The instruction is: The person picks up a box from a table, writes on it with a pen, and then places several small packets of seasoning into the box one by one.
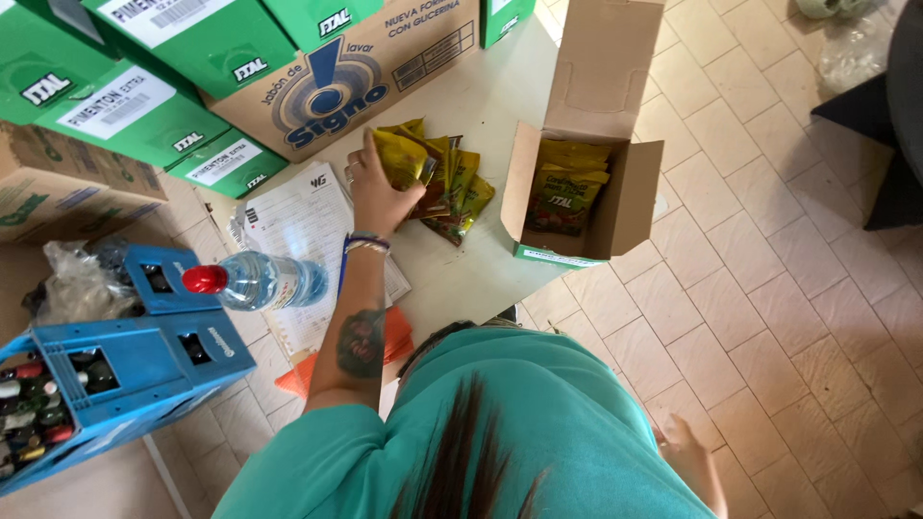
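the left hand [378, 187] reaches forward over the white tabletop [481, 106] and has its fingers clamped on a yellow-gold sachet [402, 157], lifting its near end off a loose fan of similar sachets [454, 192] that lie overlapping just beside it; the fan looks spread that way so single packs can be picked off the edge without disturbing the rest. just right of the pile an open cardboard box [630, 202] stands at the tabletop's edge with its lid flap thrown back, so the mouth faces up and the yellow packs [567, 187] stacked inside stay within easy reach. under the forearm lies a sheet of printed paperwork [298, 221], flat and close to the body, likely kept there for reference. the right hand [687, 452] hangs low beside the body over the tiled floor [769, 288], touching nothing (whether its fingers are curled or spread i cannot tell, it is blurred). a plastic bottle with a red cap [255, 281] rests on its side on a blue crate [144, 365], and green cartons [144, 96] are stacked behind, well apart from the sachets.
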